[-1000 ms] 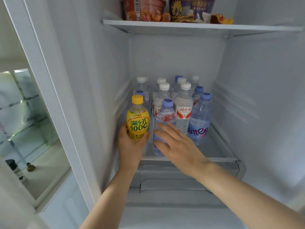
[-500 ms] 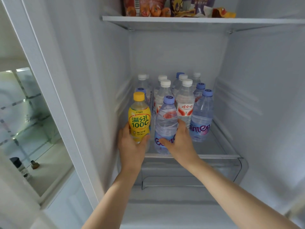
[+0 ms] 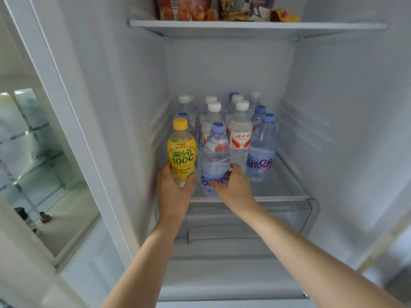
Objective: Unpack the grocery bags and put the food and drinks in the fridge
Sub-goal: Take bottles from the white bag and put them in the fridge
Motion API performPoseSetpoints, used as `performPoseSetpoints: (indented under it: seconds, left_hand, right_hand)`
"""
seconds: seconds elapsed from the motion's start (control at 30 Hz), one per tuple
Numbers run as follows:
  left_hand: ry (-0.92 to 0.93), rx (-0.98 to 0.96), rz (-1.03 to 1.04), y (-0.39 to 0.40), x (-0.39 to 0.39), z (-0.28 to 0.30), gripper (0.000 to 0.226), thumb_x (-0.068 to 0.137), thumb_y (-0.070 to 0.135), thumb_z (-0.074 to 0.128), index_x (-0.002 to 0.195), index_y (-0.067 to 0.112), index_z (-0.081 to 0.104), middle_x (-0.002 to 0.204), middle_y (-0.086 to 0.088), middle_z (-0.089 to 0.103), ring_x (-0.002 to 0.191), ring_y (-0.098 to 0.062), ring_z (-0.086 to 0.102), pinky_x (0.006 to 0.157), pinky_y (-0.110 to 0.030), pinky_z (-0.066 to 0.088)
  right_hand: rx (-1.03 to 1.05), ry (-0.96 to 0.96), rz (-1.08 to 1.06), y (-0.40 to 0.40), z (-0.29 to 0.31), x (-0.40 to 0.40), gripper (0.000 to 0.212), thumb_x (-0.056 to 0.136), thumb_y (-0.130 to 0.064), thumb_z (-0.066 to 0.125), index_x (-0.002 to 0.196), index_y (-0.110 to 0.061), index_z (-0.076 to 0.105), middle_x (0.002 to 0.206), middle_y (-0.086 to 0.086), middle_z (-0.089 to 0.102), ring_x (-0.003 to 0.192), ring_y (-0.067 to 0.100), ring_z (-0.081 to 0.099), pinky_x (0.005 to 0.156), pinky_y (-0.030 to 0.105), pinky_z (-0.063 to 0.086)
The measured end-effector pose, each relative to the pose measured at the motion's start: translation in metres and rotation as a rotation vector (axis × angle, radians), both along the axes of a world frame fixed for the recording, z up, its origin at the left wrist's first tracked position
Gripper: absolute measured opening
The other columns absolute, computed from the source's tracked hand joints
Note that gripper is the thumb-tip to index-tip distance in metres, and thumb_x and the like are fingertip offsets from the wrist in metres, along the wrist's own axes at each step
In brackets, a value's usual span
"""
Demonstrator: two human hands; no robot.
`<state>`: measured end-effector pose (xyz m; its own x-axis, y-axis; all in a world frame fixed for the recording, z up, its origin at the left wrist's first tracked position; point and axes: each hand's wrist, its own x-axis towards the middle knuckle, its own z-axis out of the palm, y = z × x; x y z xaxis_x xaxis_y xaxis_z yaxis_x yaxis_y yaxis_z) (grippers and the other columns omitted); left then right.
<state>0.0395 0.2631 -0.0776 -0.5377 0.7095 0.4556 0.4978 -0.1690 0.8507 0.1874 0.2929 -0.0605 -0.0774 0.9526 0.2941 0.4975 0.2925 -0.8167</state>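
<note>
Bare forearms reach in from the lower frame. Left hand (image 3: pixel 175 192) grips the yellow-capped yellow-labelled lemon drink bottle (image 3: pixel 182 152), fingers curled round its base, at the front left of the clear glass fridge shelf (image 3: pixel 289 197). Right hand (image 3: pixel 235 187) wraps a blue-capped clear water bottle (image 3: pixel 215 161) beside it. Behind, a cluster of water bottles (image 3: pixel 240 130) already stands. Upper white shelf (image 3: pixel 255 25) holds snack packets (image 3: pixel 233 7). Judgement: well advanced; grocery bags out of view.
</note>
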Motion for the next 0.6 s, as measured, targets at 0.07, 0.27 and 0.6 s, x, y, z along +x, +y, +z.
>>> performPoseSetpoints:
  seconds: [0.07, 0.27, 0.6]
  left_hand:
    - [0.028, -0.019, -0.017, -0.001, -0.001, -0.005, 0.058, 0.07, 0.037, 0.073, 0.122, 0.017, 0.058, 0.11, -0.004, 0.064, 0.101, -0.024, 0.061, 0.086, -0.046, 0.052]
    - [-0.081, -0.062, -0.082, -0.026, 0.001, -0.013, 0.059, 0.077, 0.033, 0.061, 0.134, 0.02, 0.052, 0.127, -0.004, 0.06, 0.116, -0.023, 0.057, 0.097, -0.048, 0.049]
    - [-0.15, -0.072, -0.181, -0.112, 0.028, 0.009, 0.021, 0.091, 0.008, 0.058, 0.105, 0.02, 0.066, 0.089, 0.009, 0.067, 0.077, 0.006, 0.058, 0.064, -0.003, 0.039]
  right_hand:
    - [-0.014, -0.023, -0.015, -0.005, -0.001, 0.003, 0.046, 0.083, -0.017, 0.069, 0.121, -0.003, 0.047, 0.115, 0.011, 0.062, 0.107, 0.025, 0.06, 0.075, 0.02, 0.037]
    - [-0.059, -0.029, -0.075, -0.037, -0.002, 0.011, 0.043, 0.089, -0.013, 0.059, 0.128, -0.007, 0.042, 0.113, 0.01, 0.059, 0.101, 0.025, 0.057, 0.078, 0.027, 0.04]
    - [0.098, -0.059, -0.185, -0.116, -0.001, 0.024, 0.044, 0.086, -0.013, 0.062, 0.128, -0.006, 0.049, 0.118, 0.008, 0.059, 0.111, 0.023, 0.054, 0.082, 0.018, 0.032]
